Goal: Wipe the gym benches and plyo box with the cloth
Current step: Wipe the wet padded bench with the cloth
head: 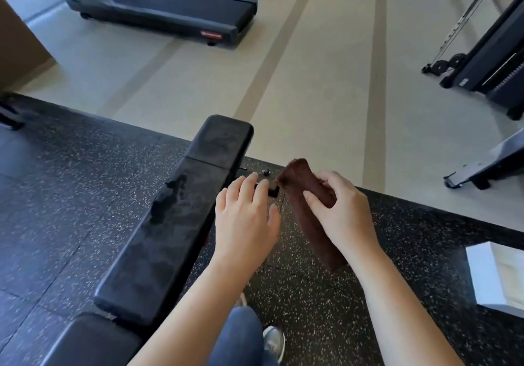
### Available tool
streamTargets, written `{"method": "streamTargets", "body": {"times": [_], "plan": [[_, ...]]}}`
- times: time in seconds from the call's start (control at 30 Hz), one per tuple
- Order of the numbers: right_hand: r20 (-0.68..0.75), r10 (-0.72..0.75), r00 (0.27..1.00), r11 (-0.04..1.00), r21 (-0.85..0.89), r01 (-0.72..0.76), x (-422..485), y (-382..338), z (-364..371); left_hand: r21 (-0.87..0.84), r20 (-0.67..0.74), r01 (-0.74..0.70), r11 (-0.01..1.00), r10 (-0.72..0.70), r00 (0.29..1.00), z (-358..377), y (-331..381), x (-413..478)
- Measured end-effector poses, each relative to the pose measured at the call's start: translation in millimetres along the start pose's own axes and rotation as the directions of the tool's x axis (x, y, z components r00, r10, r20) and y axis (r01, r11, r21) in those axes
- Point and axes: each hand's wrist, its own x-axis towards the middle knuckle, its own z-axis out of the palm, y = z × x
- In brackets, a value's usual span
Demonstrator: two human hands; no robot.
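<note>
A long black padded gym bench (175,218) runs from the lower left up toward the middle of the head view, its top streaked with damp marks. My right hand (343,209) grips a folded brown cloth (300,184) in the air just right of the bench; the cloth's lower end hangs below my wrist. My left hand (246,215) hovers with fingers spread and relaxed beside the bench's right edge, holding nothing. No plyo box is in view.
Black speckled rubber flooring (71,181) surrounds the bench; beige floor lies beyond. Treadmills (170,8) stand at the back, a cable machine (493,62) at the right. A white box (496,277) lies on the floor at the right. My leg and shoe (272,340) are below.
</note>
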Motion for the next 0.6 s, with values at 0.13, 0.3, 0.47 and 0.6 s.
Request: {"method": "streamTargets", "body": {"times": [0.13, 0.3, 0.47, 0.6], "plan": [[0.030, -0.004, 1.000, 1.000, -0.014, 0.005, 57, 15, 7, 0.003, -0.024, 0.004, 1.000, -0.004, 1.000, 31, -1, 51], [0.094, -0.072, 0.993, 0.996, -0.040, 0.076, 151, 21, 37, -0.018, -0.041, 0.090, 0.996, -0.090, 0.995, 74, -24, 124], [0.205, -0.164, 0.965, 0.983, -0.048, 0.177, 247, 6, 78, -0.006, -0.048, 0.248, 0.969, -0.248, 0.968, 96, -63, 203], [0.309, -0.230, 0.923, 0.968, -0.020, 0.248, 309, -6, 102, -0.006, -0.109, 0.342, 0.940, -0.341, 0.934, 109, -88, 248]]}}
